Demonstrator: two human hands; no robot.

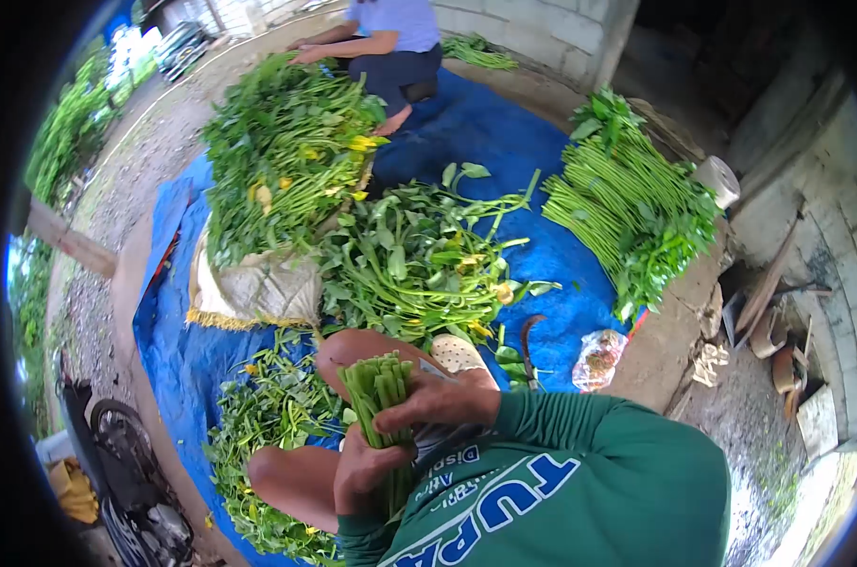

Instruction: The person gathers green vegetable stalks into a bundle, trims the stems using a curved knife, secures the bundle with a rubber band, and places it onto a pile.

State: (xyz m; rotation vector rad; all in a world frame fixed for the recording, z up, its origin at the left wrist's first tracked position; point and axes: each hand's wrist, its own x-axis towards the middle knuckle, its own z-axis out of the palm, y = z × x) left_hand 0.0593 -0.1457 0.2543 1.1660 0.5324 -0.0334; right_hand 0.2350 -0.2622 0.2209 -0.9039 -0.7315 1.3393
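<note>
A bundle of cut green stalks [375, 380] stands upright in front of my green shirt, its cut ends level at the top. My right hand [438, 402] is wrapped around its upper part, the thumb across the stalks. Lower down, my left hand [370, 468] grips the same bundle from the other side. Below that, the stalks are partly hidden by my hand and sleeve. Beyond my knees, a loose heap of leafy stems [405, 260] lies on the blue tarp [542, 248]. More leafy scraps [272, 406] spread beside my leg.
A large pile of greens [286, 156] rests on a pale sack [258, 288]; a crouching person [390, 47] handles it. Neat bundles [627, 198] lie at right. A sickle [530, 352] and a plastic bag [599, 360] are near my foot. A motorcycle [130, 472] stands at left.
</note>
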